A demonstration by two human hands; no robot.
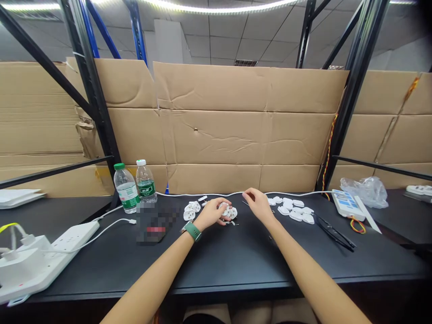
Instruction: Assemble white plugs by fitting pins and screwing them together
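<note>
My left hand, with a green-strapped watch at the wrist, curls its fingers around a cluster of small white plastic pieces over the black table. These pieces are rounded and show holes or recesses. To its left lie more white plastic parts in a small heap. My right hand is closed in a pinch just right of the cluster; what sits between its fingertips is too small to make out. Beyond it, several smooth white oval covers are spread on the table.
Two water bottles stand at the back left, near a blurred dark object. A white power strip with cables fills the left side. Black-framed glasses, a white device with buttons and a clear plastic bag lie right. Cardboard walls the back.
</note>
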